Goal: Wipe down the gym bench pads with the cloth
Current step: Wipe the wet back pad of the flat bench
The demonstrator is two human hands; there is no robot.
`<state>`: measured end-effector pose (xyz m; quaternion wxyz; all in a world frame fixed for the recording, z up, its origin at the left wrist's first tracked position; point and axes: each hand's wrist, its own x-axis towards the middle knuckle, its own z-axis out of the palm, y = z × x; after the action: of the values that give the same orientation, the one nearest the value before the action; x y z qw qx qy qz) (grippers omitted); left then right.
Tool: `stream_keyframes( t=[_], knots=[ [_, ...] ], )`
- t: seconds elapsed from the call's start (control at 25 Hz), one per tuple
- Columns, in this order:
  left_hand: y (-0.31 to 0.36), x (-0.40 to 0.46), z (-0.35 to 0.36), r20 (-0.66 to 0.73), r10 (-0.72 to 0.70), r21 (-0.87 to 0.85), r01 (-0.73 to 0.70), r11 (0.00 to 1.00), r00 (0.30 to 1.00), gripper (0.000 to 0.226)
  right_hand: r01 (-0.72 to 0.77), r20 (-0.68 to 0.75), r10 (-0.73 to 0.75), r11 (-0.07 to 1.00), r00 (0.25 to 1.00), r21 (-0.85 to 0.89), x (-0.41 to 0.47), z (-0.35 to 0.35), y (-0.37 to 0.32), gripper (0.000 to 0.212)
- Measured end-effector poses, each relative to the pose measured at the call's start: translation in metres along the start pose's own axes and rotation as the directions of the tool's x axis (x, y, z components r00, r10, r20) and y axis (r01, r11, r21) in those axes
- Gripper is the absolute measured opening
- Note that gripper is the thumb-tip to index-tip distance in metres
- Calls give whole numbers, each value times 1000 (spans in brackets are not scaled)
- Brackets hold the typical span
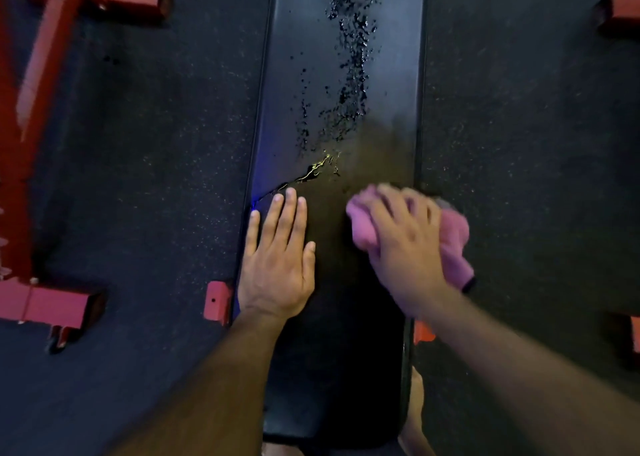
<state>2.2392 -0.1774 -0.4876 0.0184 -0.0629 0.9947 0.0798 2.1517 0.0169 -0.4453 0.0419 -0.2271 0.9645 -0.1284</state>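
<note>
On the near half of the bench pad (332,317) we've got the left hand (278,265) lying flat, fingers straight and close together, right by a tear (304,176) in the vinyl. The right hand (403,244) is curled over the bunched pink cloth (453,244), pressing it down at the pad's right edge. Farther up we see wet droplets (349,74), with red frame feet (52,306) on the dark speckled floor (156,161).
</note>
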Motion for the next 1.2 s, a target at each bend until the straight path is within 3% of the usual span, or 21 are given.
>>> stream_keyframes(
  t=[0.08, 0.16, 0.36, 0.52, 0.6, 0.68, 0.76, 0.84, 0.92, 1.0, 1.08, 1.2],
  knots=[
    [0, 0, 2, 0, 10, -11, -10, 1000, 1000, 66, 84, 18, -84, 996, 996, -1, -27, 3, -2, 56],
    [-1, -1, 3, -3, 18, -17, -18, 1000, 1000, 66, 161, -2, -162, 987, 987, -20, 0, 4, 7, 50],
    [-1, -1, 3, -14, 27, -22, -27, 999, 1000, 66, 58, -32, -58, 998, 998, -15, 97, -2, 15, 36],
    [-1, -3, 2, -26, 13, -60, -14, 998, 1000, 64, 113, -85, -102, 984, 991, 138, 71, -20, 31, 32],
    [0, 2, -6, -6, 22, -108, -22, 994, 1000, 61, 146, -97, -134, 980, 986, 135, 73, -29, 41, 34],
    [-6, -12, -17, 35, 178, -127, -172, 977, 983, 59, 171, -58, -166, 981, 984, 97, 93, -33, 43, 38],
    [-13, -34, -16, 111, 431, -103, -421, 901, 895, 62, 170, -50, -171, 985, 984, -17, 116, -29, 45, 43],
    [-23, -57, -13, 168, 505, -63, -502, 862, 846, 68, 193, -33, -198, 975, 980, -109, 124, -6, 27, 38],
    [-29, -61, -6, 119, 510, -36, -509, 860, 852, 71, 242, -74, -257, 955, 964, -171, 134, 14, -18, 34],
    [-28, -61, -6, 100, 516, -64, -512, 856, 851, 72, 310, -84, -326, 937, 942, -163, 146, 28, -77, 33],
    [-29, -61, -6, 108, 519, -102, -509, 854, 848, 71, 451, 13, -454, 881, 891, -141, 154, 37, -123, 38],
    [-31, -60, -6, 110, 523, -134, -509, 850, 845, 71, 713, 171, -693, 688, 701, -134, 152, 45, -147, 39]
  ],
)
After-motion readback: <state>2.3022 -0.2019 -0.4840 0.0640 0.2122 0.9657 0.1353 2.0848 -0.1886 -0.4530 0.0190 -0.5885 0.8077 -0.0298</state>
